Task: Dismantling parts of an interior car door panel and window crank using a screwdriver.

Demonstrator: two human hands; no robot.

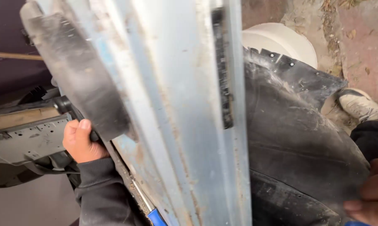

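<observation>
here, my left hand is closed in a fist around a black handle at the lower edge of a dusty black flap, thumb up against the flap. my sleeve is dark grey. just below the wrist a metal shaft with a blue grip runs along the panel edge. the pale blue panel, scuffed and rusty, stands tilted down the middle, with a black strip on its right face. right of it lies a black liner, dusty, clips along its top rim. my right hand is at the liner's lower right edge, blurred; fingers touch it, grip cannot be told. a white drum sits behind the liner, a shoe near it on the ground.
</observation>
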